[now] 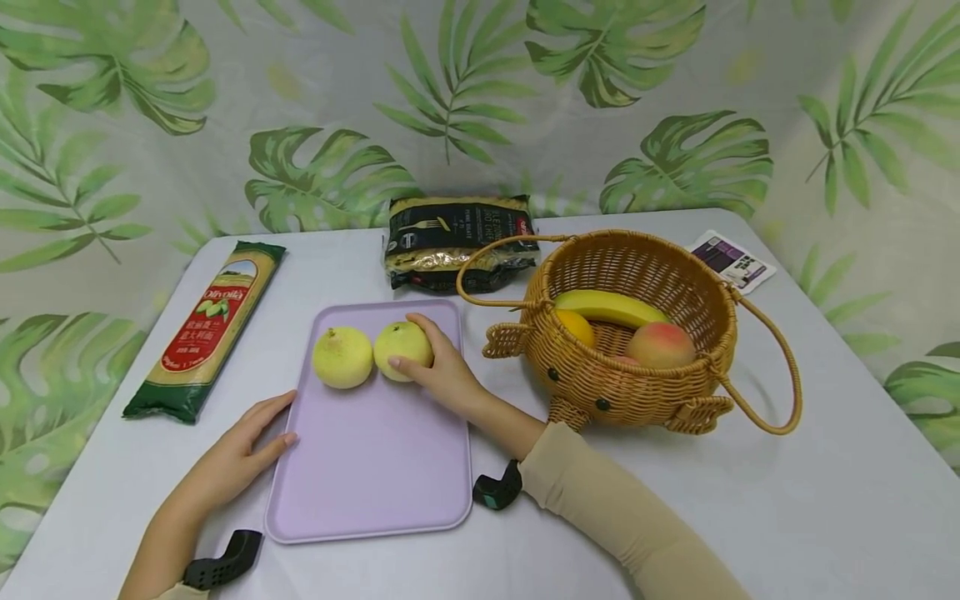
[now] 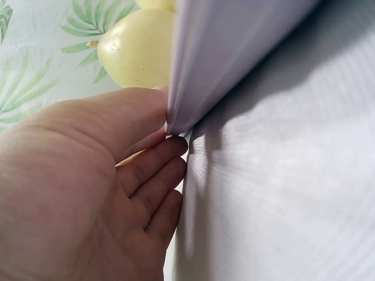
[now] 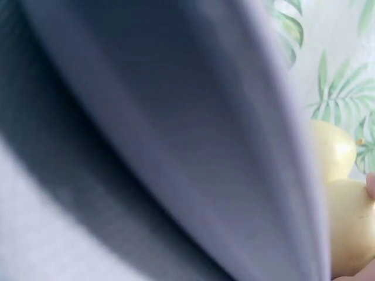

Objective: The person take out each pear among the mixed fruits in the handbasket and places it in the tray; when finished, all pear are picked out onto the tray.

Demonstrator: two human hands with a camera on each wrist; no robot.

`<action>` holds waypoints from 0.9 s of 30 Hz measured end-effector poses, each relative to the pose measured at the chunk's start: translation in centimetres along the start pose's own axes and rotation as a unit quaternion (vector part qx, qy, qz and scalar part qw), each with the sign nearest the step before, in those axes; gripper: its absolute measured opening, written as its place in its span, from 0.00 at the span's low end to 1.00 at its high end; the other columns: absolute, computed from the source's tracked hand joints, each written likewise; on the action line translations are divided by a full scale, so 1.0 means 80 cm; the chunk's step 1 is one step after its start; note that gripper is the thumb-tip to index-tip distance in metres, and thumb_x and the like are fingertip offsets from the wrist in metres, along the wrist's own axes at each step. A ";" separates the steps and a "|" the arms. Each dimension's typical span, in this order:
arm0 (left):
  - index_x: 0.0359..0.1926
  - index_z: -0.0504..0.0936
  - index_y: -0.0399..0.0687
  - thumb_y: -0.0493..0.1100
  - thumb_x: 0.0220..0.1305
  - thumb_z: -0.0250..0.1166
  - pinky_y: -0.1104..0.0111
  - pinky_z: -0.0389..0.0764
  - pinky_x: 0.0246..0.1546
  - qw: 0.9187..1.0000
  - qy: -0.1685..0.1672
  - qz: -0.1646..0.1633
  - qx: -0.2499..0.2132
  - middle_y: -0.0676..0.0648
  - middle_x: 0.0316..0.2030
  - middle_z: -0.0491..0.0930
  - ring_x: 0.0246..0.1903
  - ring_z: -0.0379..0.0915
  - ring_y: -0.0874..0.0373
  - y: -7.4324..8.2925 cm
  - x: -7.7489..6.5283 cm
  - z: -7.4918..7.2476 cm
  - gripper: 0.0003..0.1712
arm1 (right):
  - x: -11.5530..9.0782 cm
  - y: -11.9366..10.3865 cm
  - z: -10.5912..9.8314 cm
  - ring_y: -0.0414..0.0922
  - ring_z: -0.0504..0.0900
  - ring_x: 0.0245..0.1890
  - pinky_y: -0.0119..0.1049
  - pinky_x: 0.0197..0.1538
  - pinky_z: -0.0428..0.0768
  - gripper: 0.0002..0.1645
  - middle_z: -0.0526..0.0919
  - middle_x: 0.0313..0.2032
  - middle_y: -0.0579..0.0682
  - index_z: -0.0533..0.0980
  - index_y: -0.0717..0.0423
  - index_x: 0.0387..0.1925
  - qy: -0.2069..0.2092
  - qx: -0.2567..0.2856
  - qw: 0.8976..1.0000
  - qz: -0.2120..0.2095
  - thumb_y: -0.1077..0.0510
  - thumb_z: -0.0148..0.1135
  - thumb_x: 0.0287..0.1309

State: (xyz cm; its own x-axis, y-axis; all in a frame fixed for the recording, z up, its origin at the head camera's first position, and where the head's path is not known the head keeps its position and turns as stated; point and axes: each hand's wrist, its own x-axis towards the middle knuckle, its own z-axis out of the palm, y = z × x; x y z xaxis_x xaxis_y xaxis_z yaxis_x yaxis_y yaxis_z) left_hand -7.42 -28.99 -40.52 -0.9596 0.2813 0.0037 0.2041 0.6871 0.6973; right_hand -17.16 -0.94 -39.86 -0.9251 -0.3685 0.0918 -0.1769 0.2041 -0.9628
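On the lilac tray point(image 1: 367, 467) two yellow-green pears sit side by side near its far end. My right hand point(image 1: 442, 371) grips the right pear point(image 1: 401, 346), thumb on the near side and fingers over the far side. Just left of it is the other pear point(image 1: 342, 358), its stem upward. My left hand point(image 1: 240, 450) rests at the tray's left edge, thumb and fingertips against the rim; the left wrist view shows the thumb point(image 2: 132, 114) at that rim. In the right wrist view the tray's side point(image 3: 193, 152) covers most of the picture, and only fingertips show beside the held pear point(image 3: 351, 228).
Right of the tray stands a wicker basket point(image 1: 630, 387) holding a banana point(image 1: 611, 307), a peach point(image 1: 662, 345) and an orange fruit point(image 1: 576, 328). Behind the tray lies a black pasta bag point(image 1: 457, 242). A spaghetti pack point(image 1: 206, 329) is at left, a printed packet point(image 1: 731, 260) behind the basket.
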 end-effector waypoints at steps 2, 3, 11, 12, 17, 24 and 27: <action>0.67 0.55 0.44 0.46 0.63 0.57 0.64 0.50 0.62 1.000 0.001 0.003 0.001 0.37 0.62 0.56 0.61 0.48 0.39 -0.001 -0.001 0.001 0.34 | -0.002 0.000 0.000 0.46 0.62 0.58 0.41 0.54 0.68 0.43 0.58 0.63 0.50 0.52 0.48 0.67 -0.003 -0.003 1.000 0.003 0.49 0.62 0.54; 0.66 0.56 0.44 0.45 0.63 0.57 0.69 0.49 0.62 1.000 0.002 0.004 0.001 0.37 0.62 0.56 0.61 0.48 0.39 -0.001 -0.001 0.002 0.34 | -0.003 -0.001 0.001 0.46 0.61 0.59 0.41 0.55 0.67 0.44 0.57 0.63 0.51 0.51 0.48 0.67 -0.002 -0.004 1.000 0.003 0.49 0.62 0.54; 0.67 0.55 0.47 0.46 0.63 0.57 0.53 0.51 0.60 1.000 0.003 0.001 0.007 0.38 0.62 0.56 0.61 0.48 0.40 -0.001 -0.002 0.001 0.34 | -0.030 -0.022 0.000 0.42 0.52 0.63 0.41 0.63 0.54 0.37 0.54 0.64 0.51 0.53 0.54 0.65 0.011 -0.009 0.996 -0.084 0.53 0.57 0.58; 0.67 0.55 0.46 0.46 0.63 0.57 0.49 0.51 0.59 1.000 0.003 0.000 0.007 0.37 0.62 0.56 0.61 0.48 0.40 0.000 -0.002 0.000 0.34 | -0.036 -0.027 -0.001 0.41 0.51 0.64 0.42 0.64 0.52 0.36 0.53 0.64 0.51 0.53 0.54 0.64 0.007 -0.014 0.995 -0.098 0.53 0.57 0.58; 0.67 0.53 0.43 0.44 0.62 0.58 0.67 0.51 0.61 1.000 0.018 0.014 0.013 0.36 0.61 0.56 0.60 0.51 0.39 0.003 -0.001 0.000 0.35 | -0.072 -0.054 -0.021 0.42 0.45 0.66 0.45 0.65 0.50 0.34 0.48 0.66 0.50 0.54 0.54 0.63 -0.016 -0.076 0.981 -0.179 0.55 0.56 0.59; 0.67 0.52 0.40 0.37 0.57 0.62 0.44 0.58 0.53 0.985 0.127 0.084 0.079 0.33 0.60 0.57 0.57 0.54 0.37 0.030 0.003 -0.005 0.40 | -0.129 -0.088 -0.090 0.54 0.48 0.65 0.51 0.64 0.50 0.30 0.54 0.63 0.57 0.60 0.60 0.58 0.002 -0.207 0.911 -0.355 0.44 0.47 0.63; 0.67 0.52 0.42 0.47 0.61 0.59 0.50 0.54 0.59 0.966 0.174 0.132 0.137 0.35 0.62 0.56 0.59 0.52 0.38 0.056 0.005 -0.007 0.39 | -0.147 -0.105 -0.124 0.57 0.54 0.62 0.54 0.62 0.52 0.28 0.61 0.59 0.63 0.64 0.64 0.54 0.048 -0.260 0.853 -0.450 0.45 0.47 0.63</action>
State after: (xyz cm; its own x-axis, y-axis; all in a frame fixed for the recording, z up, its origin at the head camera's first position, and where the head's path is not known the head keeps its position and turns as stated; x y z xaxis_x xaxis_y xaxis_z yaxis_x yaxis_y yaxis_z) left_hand -6.98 -26.20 -36.97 -0.8642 0.2609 0.4301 0.4481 0.7878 0.4226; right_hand -8.16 10.70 -30.35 -0.3544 -0.5169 0.7792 -0.9322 0.2613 -0.2506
